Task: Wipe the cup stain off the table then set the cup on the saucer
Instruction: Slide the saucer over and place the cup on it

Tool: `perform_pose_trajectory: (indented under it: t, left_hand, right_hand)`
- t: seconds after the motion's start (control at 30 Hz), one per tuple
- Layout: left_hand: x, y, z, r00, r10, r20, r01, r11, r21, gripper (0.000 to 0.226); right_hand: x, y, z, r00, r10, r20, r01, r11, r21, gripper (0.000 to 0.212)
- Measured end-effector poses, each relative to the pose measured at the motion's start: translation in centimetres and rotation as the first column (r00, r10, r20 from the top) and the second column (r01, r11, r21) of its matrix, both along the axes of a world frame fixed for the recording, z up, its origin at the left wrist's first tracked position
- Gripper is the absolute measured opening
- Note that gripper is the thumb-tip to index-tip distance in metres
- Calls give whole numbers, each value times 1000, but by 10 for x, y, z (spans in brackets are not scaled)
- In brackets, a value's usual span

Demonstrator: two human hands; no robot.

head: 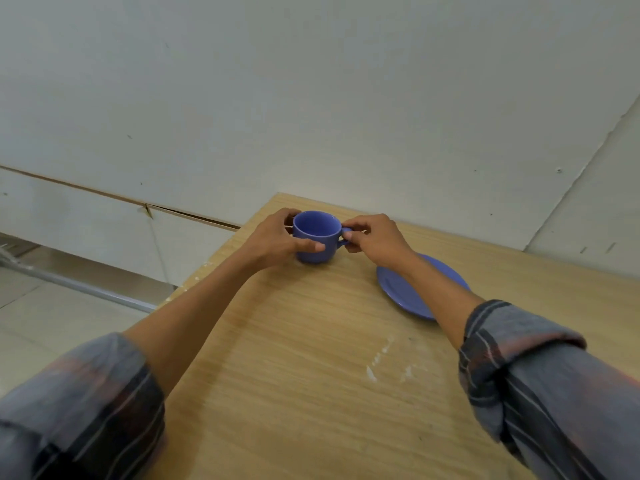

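Note:
A blue cup (pixel 317 230) stands upright near the far left corner of the wooden table (pixel 311 358). My left hand (pixel 277 240) wraps around the cup's left side, thumb across its front. My right hand (pixel 374 240) pinches the cup's handle on the right. A blue saucer (pixel 405 289) lies flat on the table to the right of the cup, partly hidden by my right forearm. White smears (pixel 381 362) mark the table closer to me, right of centre. No cloth is in view.
A pale wall (pixel 311 98) rises directly behind the table's far edge. The table's left edge drops to a tiled floor (pixel 52 313), where a metal rail (pixel 86 289) runs along the wall's base.

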State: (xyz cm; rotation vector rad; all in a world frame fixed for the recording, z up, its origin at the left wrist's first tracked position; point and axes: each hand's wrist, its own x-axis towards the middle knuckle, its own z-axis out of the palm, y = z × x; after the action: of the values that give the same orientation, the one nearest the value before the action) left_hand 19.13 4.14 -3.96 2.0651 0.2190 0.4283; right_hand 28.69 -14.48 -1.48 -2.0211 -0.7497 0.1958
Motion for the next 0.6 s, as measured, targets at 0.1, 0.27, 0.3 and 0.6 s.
perform_pose_trajectory:
  t: [0.1, 0.27, 0.3, 0.6]
  left_hand:
    - [-2, -8, 5, 999, -30, 16, 30, 999, -24, 77]
    - [-1, -38, 23, 993, -112, 32, 113, 993, -20, 78]
    - [0, -46, 27, 991, -131, 32, 131, 991, -21, 78]
    - [19, -123, 44, 964, -265, -4, 265, 964, -12, 82]
  right_hand:
    - [-4, -13, 1, 1000, -9, 16, 8, 1000, 28, 22]
    - [-12, -53, 11, 997, -43, 68, 39, 998, 56, 17]
    - [-14, -63, 13, 995, -53, 83, 49, 997, 57, 16]
    - [-17, -150, 20, 965, -209, 155, 200, 977, 75, 19]
